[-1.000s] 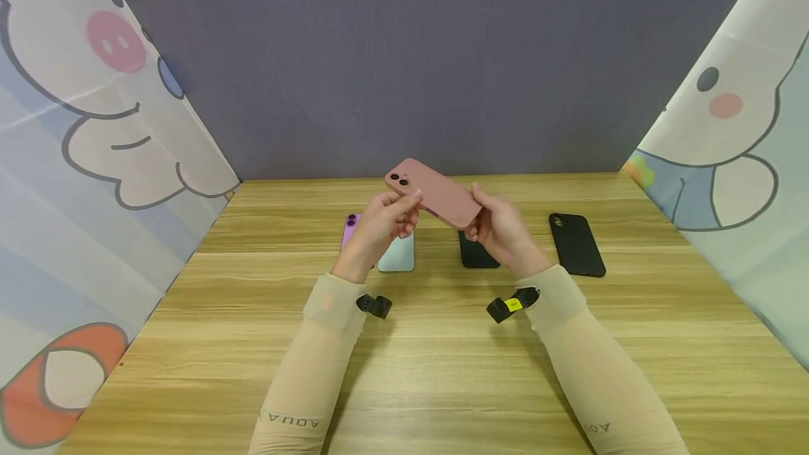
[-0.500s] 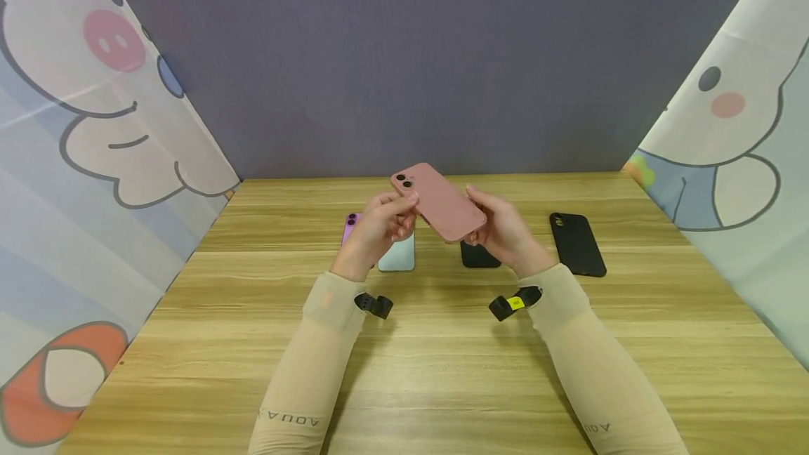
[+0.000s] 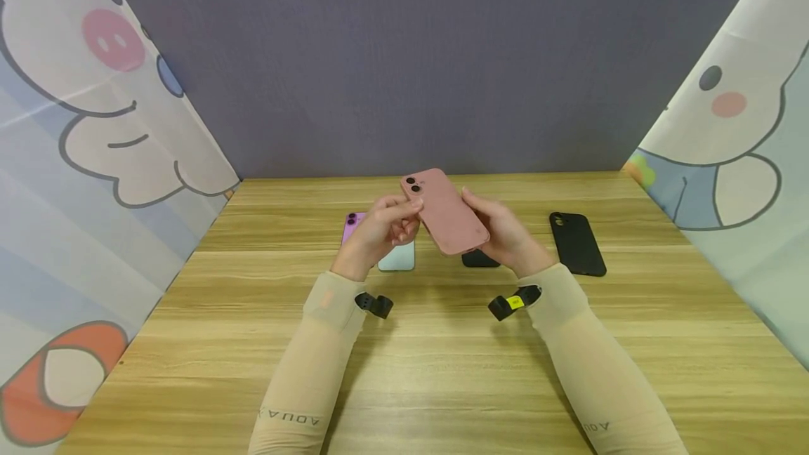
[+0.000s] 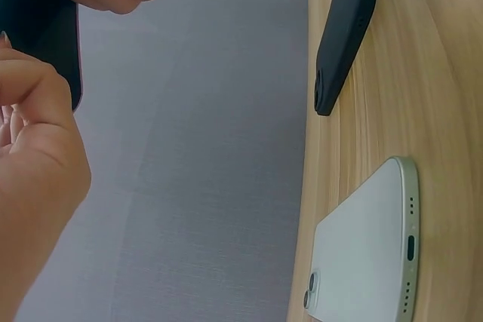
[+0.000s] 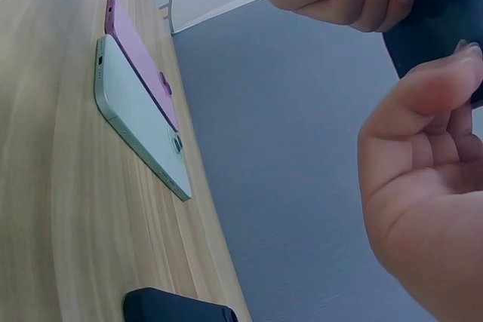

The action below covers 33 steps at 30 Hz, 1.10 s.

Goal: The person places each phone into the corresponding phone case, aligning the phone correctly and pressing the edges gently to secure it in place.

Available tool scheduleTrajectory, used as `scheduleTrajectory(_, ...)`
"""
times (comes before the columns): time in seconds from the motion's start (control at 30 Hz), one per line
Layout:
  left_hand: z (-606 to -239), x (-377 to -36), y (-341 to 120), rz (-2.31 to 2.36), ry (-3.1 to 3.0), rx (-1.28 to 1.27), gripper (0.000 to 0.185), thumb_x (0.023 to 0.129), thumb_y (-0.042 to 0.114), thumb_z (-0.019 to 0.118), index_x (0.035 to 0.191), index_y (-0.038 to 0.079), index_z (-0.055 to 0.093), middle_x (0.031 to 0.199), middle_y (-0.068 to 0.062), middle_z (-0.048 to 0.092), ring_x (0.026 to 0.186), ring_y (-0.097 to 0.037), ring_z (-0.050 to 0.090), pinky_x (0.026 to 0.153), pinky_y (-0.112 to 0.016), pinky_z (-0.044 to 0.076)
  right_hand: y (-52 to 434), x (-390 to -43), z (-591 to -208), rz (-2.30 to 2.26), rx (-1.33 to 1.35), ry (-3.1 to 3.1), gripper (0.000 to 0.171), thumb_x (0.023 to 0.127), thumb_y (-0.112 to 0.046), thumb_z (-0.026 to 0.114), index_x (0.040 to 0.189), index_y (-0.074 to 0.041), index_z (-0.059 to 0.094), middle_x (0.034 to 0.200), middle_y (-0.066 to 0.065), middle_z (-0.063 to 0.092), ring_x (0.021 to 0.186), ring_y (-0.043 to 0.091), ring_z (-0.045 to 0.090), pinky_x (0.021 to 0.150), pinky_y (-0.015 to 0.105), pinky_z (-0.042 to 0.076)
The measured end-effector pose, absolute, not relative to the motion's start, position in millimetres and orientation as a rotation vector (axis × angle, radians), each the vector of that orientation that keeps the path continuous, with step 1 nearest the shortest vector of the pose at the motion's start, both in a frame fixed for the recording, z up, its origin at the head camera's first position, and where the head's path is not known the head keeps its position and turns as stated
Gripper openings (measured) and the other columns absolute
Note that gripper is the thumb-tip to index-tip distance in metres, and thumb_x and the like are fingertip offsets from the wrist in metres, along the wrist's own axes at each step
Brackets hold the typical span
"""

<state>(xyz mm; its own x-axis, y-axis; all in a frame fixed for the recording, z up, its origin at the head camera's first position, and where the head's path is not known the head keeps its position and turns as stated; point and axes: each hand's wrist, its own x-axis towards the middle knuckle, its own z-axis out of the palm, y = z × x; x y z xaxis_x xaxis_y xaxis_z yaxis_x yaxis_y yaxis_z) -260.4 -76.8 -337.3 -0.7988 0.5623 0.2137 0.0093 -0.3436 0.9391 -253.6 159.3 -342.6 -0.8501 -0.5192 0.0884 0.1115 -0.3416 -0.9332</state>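
Both hands hold a pink-backed phone (image 3: 445,213) up above the table, its back with two camera lenses facing the head camera. The left hand (image 3: 384,227) pinches its left edge below the lenses, thumb on the back. At the opposite edge, the right hand (image 3: 505,234) grips it, with the thumb along the side and the other fingers mostly hidden in the head view. From the right wrist the phone's dark front (image 5: 445,13) shows, with fingertips on it. A pale mint phone (image 3: 397,258) lies below the left hand; a black phone-shaped piece (image 3: 482,259) lies partly hidden below the right.
A purple phone (image 3: 350,225) lies beside the mint one, partly covered by the left hand. Farther right on the wooden table (image 3: 430,385) is a black phone-shaped piece (image 3: 578,244). A grey panel (image 3: 404,62) stands behind, with cartoon-printed sheets (image 3: 114,181) at the sides.
The pink-backed phone has turned from slanting sideways to more upright, its lower end swinging down toward the person. Both hands keep hold of it; the things on the table stay put.
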Motion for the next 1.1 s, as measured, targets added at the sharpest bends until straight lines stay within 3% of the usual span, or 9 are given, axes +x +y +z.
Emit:
scheduleTrajectory(0.13,-338.3,-261.3,-77.0,2.181,1.539,0.745,0.033,0.102,0.01,0.051,0.072,0.01,0.065,0.053,0.001,0.051,0.043,-0.006,0.035,0.045,-0.021,0.027,159.3,-254.0,-343.1,-2.234,-0.545,1.47,0.04,0.108,-0.041,0.047,0.103,-0.014,0.076,0.085,0.001,0.07,0.072,0.012,0.068,0.065,0.026,0.056)
scheduleTrajectory(0.63,-335.2,-262.7,-71.7,2.215,1.655,0.642,0.031,0.106,0.018,0.054,0.077,0.009,0.062,0.061,-0.001,0.053,0.048,-0.01,0.042,0.047,-0.022,0.03,155.0,-250.2,-338.3,-2.34,-0.489,1.461,0.046,0.109,-0.035,0.043,0.091,-0.012,0.078,0.076,0.001,0.069,0.066,0.013,0.067,0.063,0.025,0.054)
scheduleTrajectory(0.9,-334.0,-259.0,-72.3,2.162,1.721,0.699,0.027,0.103,0.02,0.059,0.079,0.008,0.067,0.064,-0.004,0.056,0.051,-0.014,0.043,0.049,-0.025,0.032,151.4,-249.3,-337.2,-2.372,-0.402,1.524,0.043,0.109,-0.035,0.045,0.09,-0.013,0.077,0.078,0.001,0.069,0.069,0.013,0.066,0.064,0.025,0.055)
scheduleTrajectory(1.1,-334.1,-258.2,-72.5,2.167,1.715,0.71,0.03,0.102,0.018,0.059,0.074,0.009,0.061,0.062,-0.003,0.054,0.05,-0.014,0.043,0.049,-0.025,0.03,151.9,-250.1,-337.8,-2.364,-0.419,1.507,0.041,0.11,-0.032,0.045,0.093,-0.013,0.077,0.083,0.002,0.068,0.073,0.014,0.064,0.065,0.026,0.055)
